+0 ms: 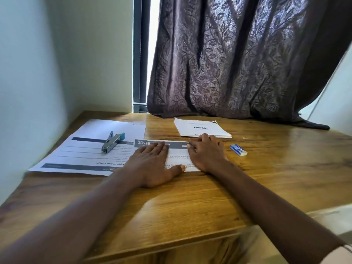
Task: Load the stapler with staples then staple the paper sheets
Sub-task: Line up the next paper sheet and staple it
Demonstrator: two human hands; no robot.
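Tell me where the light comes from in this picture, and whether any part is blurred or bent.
Head view: daylight enters through the window gap left of the curtain and gives glare on the table; the wide lens bows straight edges; small print on the front sheet is soft.

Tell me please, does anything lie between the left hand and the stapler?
Nothing visible does. The stapler lies on the large printed sheet, to the left of the left hand, and only flat paper is between them.

Wooden desk, dark backlit curtain
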